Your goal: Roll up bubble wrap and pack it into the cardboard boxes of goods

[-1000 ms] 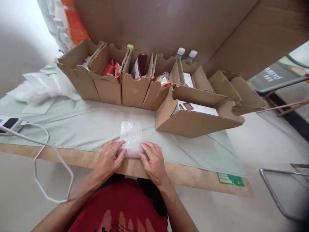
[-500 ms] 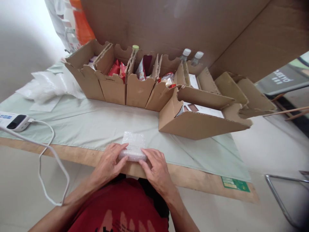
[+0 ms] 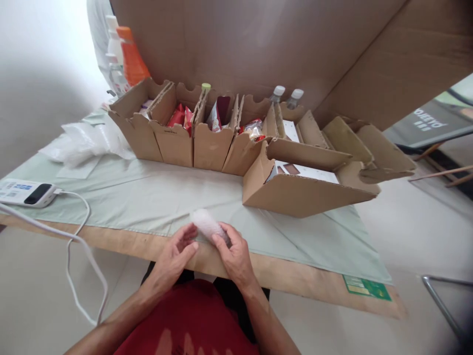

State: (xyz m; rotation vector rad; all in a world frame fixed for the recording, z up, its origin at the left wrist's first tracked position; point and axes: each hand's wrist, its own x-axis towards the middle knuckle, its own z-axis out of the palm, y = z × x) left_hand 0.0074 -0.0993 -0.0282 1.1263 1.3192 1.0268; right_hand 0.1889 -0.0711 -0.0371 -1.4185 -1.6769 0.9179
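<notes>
One bubble-wrap roll (image 3: 206,224): at seven o'clock, slanting towards ten
Right hand (image 3: 235,254): closed on near end, probably preventing unrolling
Left hand (image 3: 173,254): half-open, contact unclear

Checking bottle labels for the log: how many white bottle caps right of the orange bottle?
2. The left white cap and right white cap stand side by side behind the row of cardboard boxes. More may be hidden there.
</notes>
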